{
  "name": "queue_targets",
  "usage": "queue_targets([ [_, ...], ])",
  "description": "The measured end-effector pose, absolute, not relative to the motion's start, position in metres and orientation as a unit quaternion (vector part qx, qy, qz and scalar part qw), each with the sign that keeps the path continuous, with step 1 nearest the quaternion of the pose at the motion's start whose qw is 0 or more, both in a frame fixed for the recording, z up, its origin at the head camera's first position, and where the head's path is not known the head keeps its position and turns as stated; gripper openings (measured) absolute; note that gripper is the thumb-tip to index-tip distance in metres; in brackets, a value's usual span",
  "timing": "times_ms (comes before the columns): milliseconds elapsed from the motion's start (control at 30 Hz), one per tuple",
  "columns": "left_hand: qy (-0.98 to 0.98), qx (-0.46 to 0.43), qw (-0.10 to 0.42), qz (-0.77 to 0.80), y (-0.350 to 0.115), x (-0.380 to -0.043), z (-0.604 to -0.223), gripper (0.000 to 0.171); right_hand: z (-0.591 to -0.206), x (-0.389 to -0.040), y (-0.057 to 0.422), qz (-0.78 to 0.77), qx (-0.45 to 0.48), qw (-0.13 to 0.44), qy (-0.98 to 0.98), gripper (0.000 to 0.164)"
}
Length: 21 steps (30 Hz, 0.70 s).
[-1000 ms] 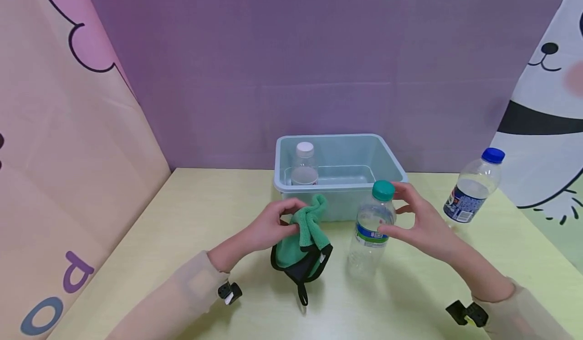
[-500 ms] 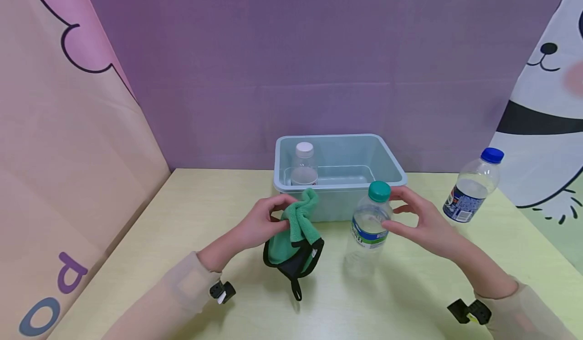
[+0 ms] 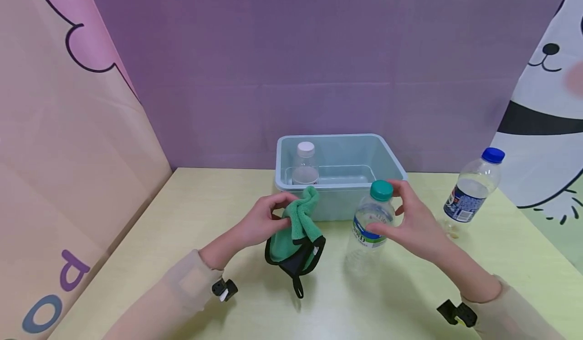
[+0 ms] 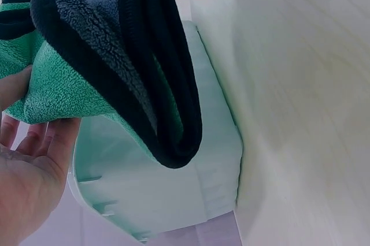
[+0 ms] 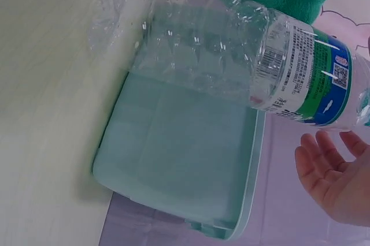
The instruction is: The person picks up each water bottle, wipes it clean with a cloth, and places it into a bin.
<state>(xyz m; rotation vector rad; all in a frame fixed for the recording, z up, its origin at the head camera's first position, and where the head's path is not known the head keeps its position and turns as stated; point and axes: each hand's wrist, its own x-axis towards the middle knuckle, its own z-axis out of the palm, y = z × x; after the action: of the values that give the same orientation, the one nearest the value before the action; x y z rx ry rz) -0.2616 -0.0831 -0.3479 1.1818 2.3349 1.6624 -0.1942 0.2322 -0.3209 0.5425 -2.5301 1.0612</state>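
A green and dark grey cloth point(image 3: 296, 244) with black edging hangs from my left hand point(image 3: 261, 223), pinched between thumb and fingers. In the left wrist view the cloth point(image 4: 69, 84) covers much of the scene. My right hand point(image 3: 416, 228) is at a clear plastic bottle point(image 3: 371, 236) with a green cap and a blue, green and white label. Its thumb lies across the label and its fingers are at the far side, by the neck. The right wrist view shows the bottle's point(image 5: 312, 73) ribbed body tilted across the picture. Whether its base touches the table cannot be told.
Behind both hands stands a light blue tub point(image 3: 341, 190), with a white-capped clear bottle point(image 3: 305, 165) inside. A blue-capped bottle point(image 3: 473, 185) stands on the table point(image 3: 218, 198) at the right. A purple cloth backdrop point(image 3: 273, 77) closes off the back.
My right thumb has moved left across the label, and the label has turned a little. The left hand and cloth shifted slightly left, away from the bottle.
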Motion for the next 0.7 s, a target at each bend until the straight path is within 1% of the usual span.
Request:
queue_targets([
  [100, 0.752, 0.381, 0.022, 0.537, -0.083, -0.261, -0.348, 0.027, -0.321, -0.193, 0.229, 0.366, 0.177, 0.167, -0.898, 0.075],
  [200, 0.753, 0.378, 0.025, 0.538, -0.082, -0.261, -0.349, 0.027, -0.321, -0.192, 0.229, 0.371, 0.180, 0.163, -0.897, 0.070],
  [500, 0.749, 0.379, 0.028, 0.543, -0.080, -0.260, -0.351, 0.027, -0.323, -0.196, 0.242, 0.380, 0.263, 0.169, -0.871, 0.063],
  [633, 0.747, 0.378, 0.030, 0.546, -0.080, -0.260, -0.351, 0.027, -0.323, -0.196, 0.246, 0.367, 0.270, 0.169, -0.874, 0.059],
  [700, 0.746, 0.380, 0.029, 0.547, -0.079, -0.260, -0.350, 0.027, -0.323, -0.196, 0.247, 0.367, 0.270, 0.167, -0.874, 0.060],
])
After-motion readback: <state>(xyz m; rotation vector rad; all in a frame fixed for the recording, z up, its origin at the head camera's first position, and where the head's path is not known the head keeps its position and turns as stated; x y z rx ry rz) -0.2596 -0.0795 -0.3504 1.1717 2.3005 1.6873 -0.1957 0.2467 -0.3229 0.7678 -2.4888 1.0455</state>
